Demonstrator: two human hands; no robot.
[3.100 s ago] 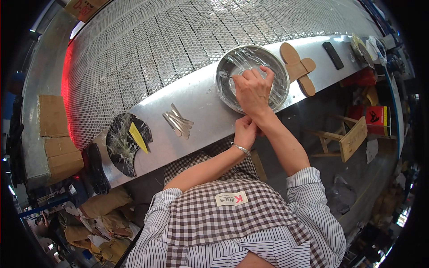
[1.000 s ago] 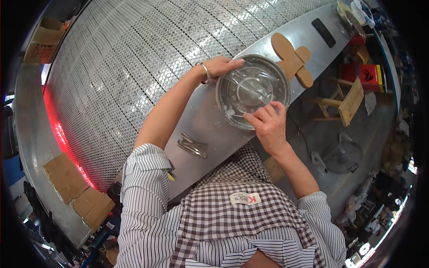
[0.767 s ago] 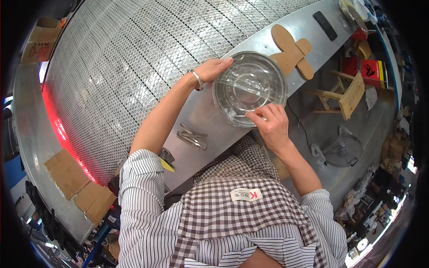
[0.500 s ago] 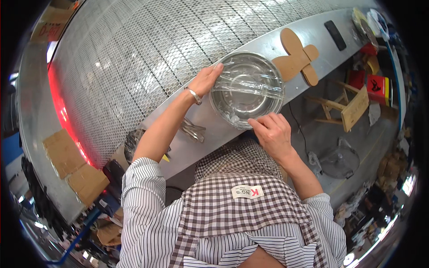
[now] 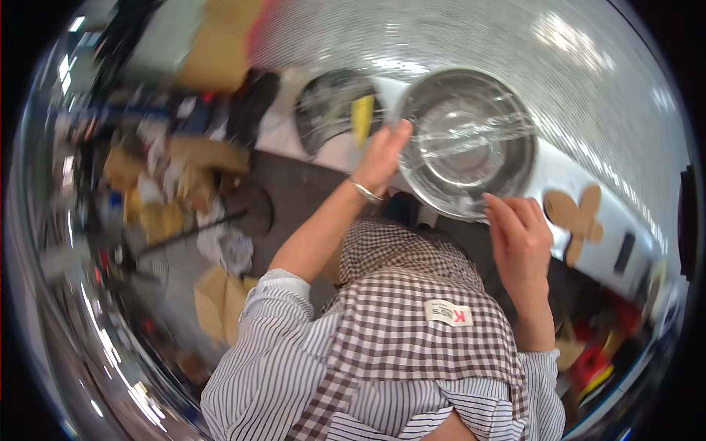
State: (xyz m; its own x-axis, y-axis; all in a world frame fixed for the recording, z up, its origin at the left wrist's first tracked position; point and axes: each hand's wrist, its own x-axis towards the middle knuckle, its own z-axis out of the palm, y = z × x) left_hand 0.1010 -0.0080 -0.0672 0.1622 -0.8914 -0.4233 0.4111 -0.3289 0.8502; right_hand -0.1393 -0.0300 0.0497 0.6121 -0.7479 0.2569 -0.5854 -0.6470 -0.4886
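Observation:
A round, shiny metal basin (image 5: 429, 173) sits in front of me, with clear plastic film (image 5: 471, 137) stretched in creased bands across its top. My left hand (image 5: 384, 158) grips its left rim, the fingertips against the edge. At the near right rim my right hand (image 5: 523, 234) is closed in a pinch on a bit of the clear film. The fingers' far side and what lies beneath the basin are hidden.
On the narrow metal bench (image 5: 548, 158) lie brown petal-shaped pieces (image 5: 577, 219) and a dark phone (image 5: 625, 253) at right. A dark round item (image 5: 320, 110) with a yellow piece (image 5: 362, 117) is at left. Metal mesh (image 5: 471, 37) runs behind. Cardboard (image 5: 215, 301) and bags litter the floor.
My view has swung left, blurring the surroundings and bringing the floor clutter into sight. Both hands remain at the basin's rim, the right one still pinching at the near edge.

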